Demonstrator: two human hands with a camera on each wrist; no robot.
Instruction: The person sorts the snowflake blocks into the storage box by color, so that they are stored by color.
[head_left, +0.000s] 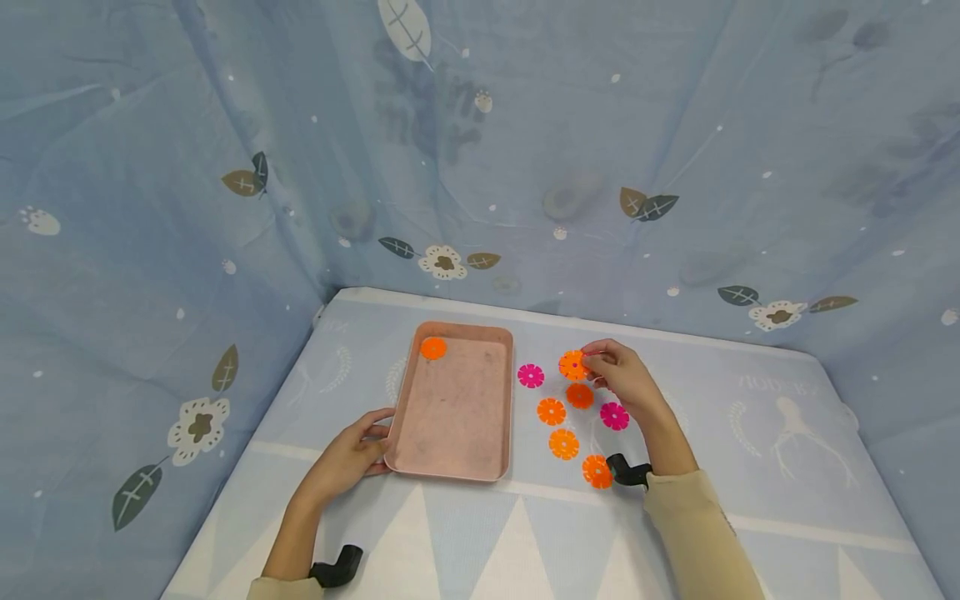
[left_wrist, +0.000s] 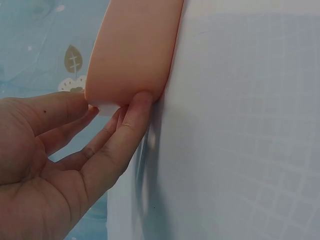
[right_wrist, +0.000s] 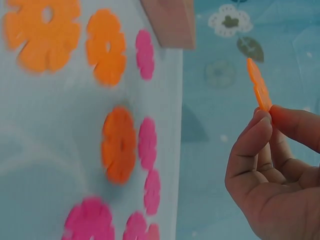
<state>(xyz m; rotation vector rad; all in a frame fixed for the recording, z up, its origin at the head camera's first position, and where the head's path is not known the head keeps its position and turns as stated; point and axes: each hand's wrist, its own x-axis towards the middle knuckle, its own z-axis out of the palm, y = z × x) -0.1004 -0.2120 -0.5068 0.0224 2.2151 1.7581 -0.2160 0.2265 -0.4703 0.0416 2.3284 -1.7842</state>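
Observation:
A shallow pink tray (head_left: 453,408) lies on the table with one orange notched plastic disc (head_left: 433,348) in its far left corner. My left hand (head_left: 348,458) grips the tray's left side near the front; the left wrist view shows the thumb at the rim and fingertips against the wall. Right of the tray, my right hand (head_left: 626,379) pinches another orange flower-shaped disc (right_wrist: 258,82) between thumb and fingers, raised above the table. Beneath and around that hand lie several loose discs, among them a pink disc (head_left: 531,376) and a darker orange disc (head_left: 580,395).
Near the right wrist's black camera mount (head_left: 628,472) lies an orange disc (head_left: 597,472). More pink discs (right_wrist: 147,143) show beyond the hand in the right wrist view. A blue patterned curtain (head_left: 525,150) encloses the table's back and sides.

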